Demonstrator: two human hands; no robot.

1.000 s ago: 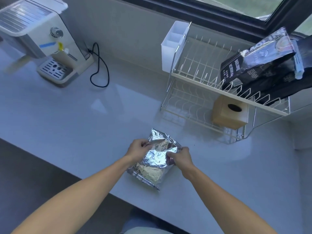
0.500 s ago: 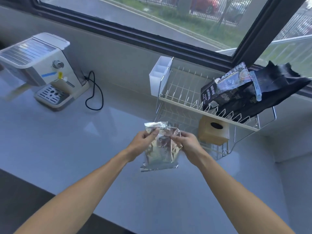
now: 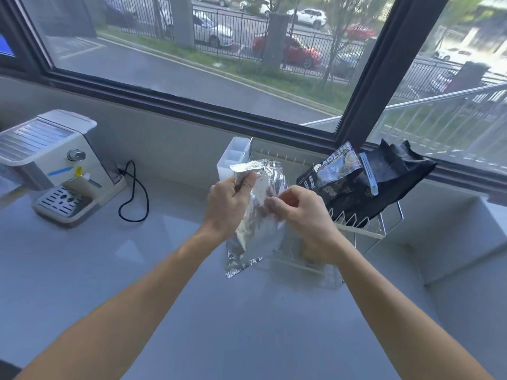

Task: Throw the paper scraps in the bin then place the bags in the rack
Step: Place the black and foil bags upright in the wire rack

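Note:
A crinkled silver foil bag [image 3: 256, 234] hangs upright in the air above the counter, in front of the wire rack [image 3: 375, 231]. My left hand [image 3: 227, 204] grips its top left edge. My right hand [image 3: 301, 212] pinches its right side near the top. Black bags [image 3: 365, 187] lie on the rack's upper shelf at the right, one with a shiny printed front. The hands and the foil bag hide most of the rack. No paper scraps or bin are in view.
A white coffee machine [image 3: 55, 165] stands at the left with a black cord [image 3: 134, 198] looped on the grey counter [image 3: 137, 270]. A white divided holder [image 3: 233, 160] hangs on the rack's left end. The window sill runs right behind the rack.
Both hands have lifted the foil bag off the counter and carried it up and away, level with the rack's upper shelf. The view has tilted up toward the window.

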